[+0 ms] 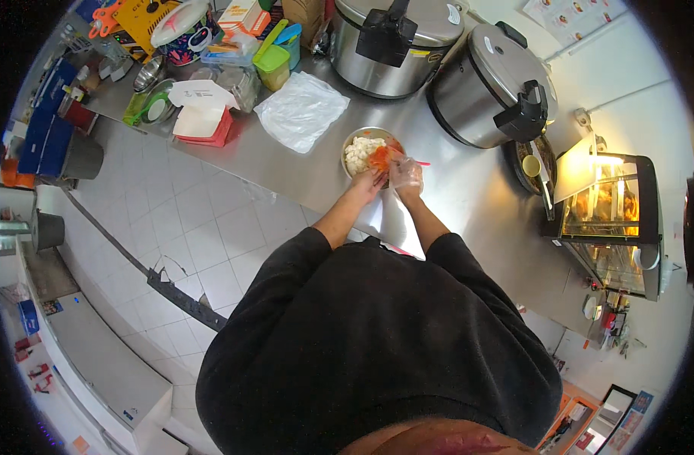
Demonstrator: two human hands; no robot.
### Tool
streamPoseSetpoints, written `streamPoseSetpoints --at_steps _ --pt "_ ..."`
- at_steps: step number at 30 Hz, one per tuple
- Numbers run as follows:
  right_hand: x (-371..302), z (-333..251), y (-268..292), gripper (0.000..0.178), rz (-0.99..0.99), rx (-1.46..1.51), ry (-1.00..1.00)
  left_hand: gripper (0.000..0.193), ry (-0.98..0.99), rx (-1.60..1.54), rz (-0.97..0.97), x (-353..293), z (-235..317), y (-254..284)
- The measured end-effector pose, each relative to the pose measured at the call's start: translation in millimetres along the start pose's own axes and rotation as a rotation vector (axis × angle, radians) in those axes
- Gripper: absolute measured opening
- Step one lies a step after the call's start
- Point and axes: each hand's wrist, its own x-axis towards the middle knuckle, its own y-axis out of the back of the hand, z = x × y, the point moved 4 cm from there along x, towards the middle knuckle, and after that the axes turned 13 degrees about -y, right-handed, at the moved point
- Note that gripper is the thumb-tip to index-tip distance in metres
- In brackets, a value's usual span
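Note:
A round metal bowl (392,138) stands near the front edge of the steel counter. White lumpy food (360,155) fills its left part, and wet orange-red food (380,158) lies at its middle. My left hand (369,182) is bare and closed on the bowl's near rim. A clear plastic glove covers my right hand (406,174), which is at the bowl's right side next to the orange-red food. Its fingers look curled, and what they hold is hidden. A thin pink-red strip (422,163) sticks out to the right of that hand.
A white plastic bag (301,111) lies left of the bowl. Farther left are a red-and-white carton (204,125) and a green tub (272,70). Two large steel cookers (396,45) stand behind. A ladle (536,173) and a lit glass cabinet (608,205) are at the right.

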Motion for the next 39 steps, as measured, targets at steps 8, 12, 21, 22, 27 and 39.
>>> streamPoseSetpoints --at_steps 8,12,21,22,27,39 --pt "6 54 -35 0.027 -0.154 0.134 0.256 0.017 -0.022 0.039 -0.043 -12 -4 -41" --pt "-4 13 -32 0.029 -0.077 -0.157 0.465 0.017 -0.080 0.093 -0.064 -2 10 -10" --pt "5 45 -49 0.024 -0.915 1.077 -0.630 0.021 -0.171 0.260 -0.269 -31 17 -21" --pt "-2 24 -30 0.026 -0.912 1.157 -0.663 0.021 -0.184 0.278 -0.259 -34 17 -23" --pt "-1 31 -44 0.023 -0.910 1.253 -0.640 0.016 -0.190 0.403 -0.286 -31 18 -20" --pt "28 87 -83 0.015 -0.312 0.565 -0.250 0.018 -0.158 0.508 -0.348 -34 -5 -21"
